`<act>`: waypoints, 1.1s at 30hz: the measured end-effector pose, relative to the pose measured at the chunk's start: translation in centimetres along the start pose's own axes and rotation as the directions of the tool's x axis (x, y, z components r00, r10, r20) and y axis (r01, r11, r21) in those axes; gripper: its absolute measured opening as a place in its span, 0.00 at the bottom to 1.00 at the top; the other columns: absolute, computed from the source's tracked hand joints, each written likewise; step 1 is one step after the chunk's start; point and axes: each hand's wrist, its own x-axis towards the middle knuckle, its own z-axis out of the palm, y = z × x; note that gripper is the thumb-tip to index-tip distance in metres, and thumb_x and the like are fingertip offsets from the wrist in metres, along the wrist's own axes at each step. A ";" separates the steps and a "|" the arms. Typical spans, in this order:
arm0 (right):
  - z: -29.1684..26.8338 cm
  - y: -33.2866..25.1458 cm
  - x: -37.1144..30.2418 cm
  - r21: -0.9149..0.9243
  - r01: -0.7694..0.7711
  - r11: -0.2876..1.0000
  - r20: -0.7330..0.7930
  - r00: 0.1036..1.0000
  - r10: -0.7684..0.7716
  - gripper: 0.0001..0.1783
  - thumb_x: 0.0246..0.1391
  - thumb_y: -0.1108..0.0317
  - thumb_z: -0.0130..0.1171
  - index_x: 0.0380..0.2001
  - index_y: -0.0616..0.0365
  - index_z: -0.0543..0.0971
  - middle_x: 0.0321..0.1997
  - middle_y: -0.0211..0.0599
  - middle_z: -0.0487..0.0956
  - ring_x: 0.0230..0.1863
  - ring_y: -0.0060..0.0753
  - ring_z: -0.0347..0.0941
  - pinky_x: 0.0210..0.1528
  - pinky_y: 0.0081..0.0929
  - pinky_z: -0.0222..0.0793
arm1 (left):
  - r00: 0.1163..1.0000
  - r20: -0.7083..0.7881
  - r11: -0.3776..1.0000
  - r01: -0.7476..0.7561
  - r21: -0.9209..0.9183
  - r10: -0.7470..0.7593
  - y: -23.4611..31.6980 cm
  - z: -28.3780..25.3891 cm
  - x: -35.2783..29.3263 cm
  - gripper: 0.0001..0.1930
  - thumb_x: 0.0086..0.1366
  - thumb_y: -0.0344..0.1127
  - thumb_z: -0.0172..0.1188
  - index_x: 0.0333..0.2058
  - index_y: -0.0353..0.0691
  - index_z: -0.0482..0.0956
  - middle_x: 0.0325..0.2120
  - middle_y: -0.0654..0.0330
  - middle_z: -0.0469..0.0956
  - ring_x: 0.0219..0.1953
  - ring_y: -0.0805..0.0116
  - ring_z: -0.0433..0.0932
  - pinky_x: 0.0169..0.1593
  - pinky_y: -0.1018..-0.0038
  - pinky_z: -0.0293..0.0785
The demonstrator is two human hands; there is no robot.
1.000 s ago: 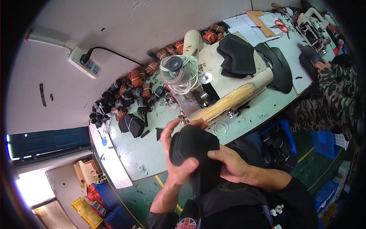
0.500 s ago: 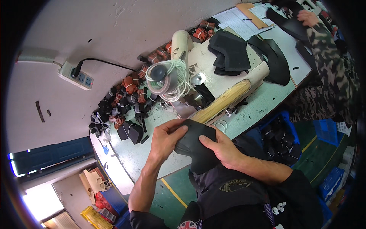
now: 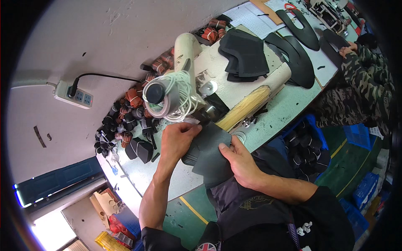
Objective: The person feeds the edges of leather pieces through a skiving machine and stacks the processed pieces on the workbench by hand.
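I hold a stack of dark grey cut sheet pieces [image 3: 209,157], thin and slightly fanned at the lower left edge; their material is unclear. My left hand [image 3: 178,140] pinches the upper left corner, close to the dark metal working part [image 3: 213,108] of a white bench machine [image 3: 190,52]. With the thumb on top, my right hand [image 3: 240,163] grips the right edge; its other fingers are mostly hidden beneath. Beyond my hands, a pile of black cut pieces [image 3: 245,56] rests on the machine's flat bed. A bare wooden strip [image 3: 245,108] runs along its near side.
Bundles of black and brown strips [image 3: 134,98] line the wall. White cord [image 3: 184,94] hangs around the machine's round holder. Curved black pieces [image 3: 299,62] lie at right, near a co-worker's camouflage sleeve [image 3: 364,75]. A blue crate [image 3: 322,146] of dark bundles stands beside me.
The stack has moved slightly left and its layers now show fanned. My left hand has shifted up toward the machine. The co-worker's hand has drawn back to the right; my view has shifted slightly.
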 end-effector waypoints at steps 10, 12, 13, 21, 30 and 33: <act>-0.1 0.1 -0.3 0.111 0.089 0.990 -0.085 0.993 -0.080 0.20 0.69 0.72 0.50 0.62 0.61 0.66 0.61 0.37 0.74 0.60 0.27 0.70 0.64 0.28 0.66 | 0.996 0.048 0.918 -0.056 -0.392 0.081 -2.5 0.5 -0.3 0.12 0.61 0.35 0.68 0.40 0.33 0.87 0.29 0.62 0.86 0.30 0.79 0.79 0.37 0.80 0.74; 0.3 0.5 -0.5 0.132 0.149 0.980 -0.121 0.984 -0.133 0.20 0.69 0.73 0.50 0.62 0.62 0.67 0.60 0.37 0.74 0.59 0.27 0.71 0.63 0.28 0.66 | 1.000 -0.026 0.999 0.013 -0.051 -0.014 -1.2 0.2 -0.2 0.15 0.59 0.43 0.68 0.39 0.38 0.88 0.28 0.57 0.86 0.31 0.72 0.84 0.39 0.74 0.76; 0.4 0.7 -0.5 0.132 0.151 0.980 -0.124 0.983 -0.135 0.20 0.69 0.73 0.50 0.62 0.62 0.67 0.60 0.37 0.74 0.59 0.27 0.71 0.63 0.28 0.66 | 1.000 -0.024 0.999 0.011 -0.051 -0.012 -1.0 0.2 -0.1 0.15 0.59 0.43 0.68 0.39 0.38 0.88 0.28 0.57 0.86 0.31 0.72 0.84 0.39 0.74 0.76; 0.8 0.8 -0.3 0.156 0.222 0.963 -0.170 0.966 -0.195 0.22 0.69 0.73 0.51 0.63 0.61 0.64 0.61 0.37 0.74 0.58 0.26 0.70 0.63 0.28 0.66 | 0.999 -0.031 0.998 -0.044 0.033 0.045 0.1 0.2 0.8 0.12 0.60 0.37 0.69 0.37 0.34 0.88 0.26 0.59 0.85 0.29 0.79 0.79 0.35 0.79 0.74; 0.3 1.2 -0.7 0.167 0.184 0.969 -0.164 0.974 -0.157 0.22 0.69 0.73 0.50 0.64 0.59 0.63 0.61 0.37 0.72 0.59 0.26 0.70 0.62 0.28 0.66 | 0.999 -0.011 0.999 0.031 -0.009 -0.031 -0.9 0.2 0.4 0.15 0.59 0.43 0.69 0.39 0.38 0.88 0.30 0.56 0.87 0.33 0.70 0.84 0.40 0.73 0.77; 0.4 0.9 -0.8 0.174 0.204 0.963 -0.160 0.971 -0.177 0.23 0.69 0.73 0.50 0.65 0.59 0.62 0.61 0.37 0.72 0.59 0.26 0.69 0.62 0.28 0.66 | 0.998 -0.031 0.998 0.049 0.049 -0.047 0.2 0.7 0.7 0.17 0.58 0.45 0.70 0.39 0.39 0.88 0.30 0.56 0.87 0.33 0.68 0.85 0.40 0.73 0.77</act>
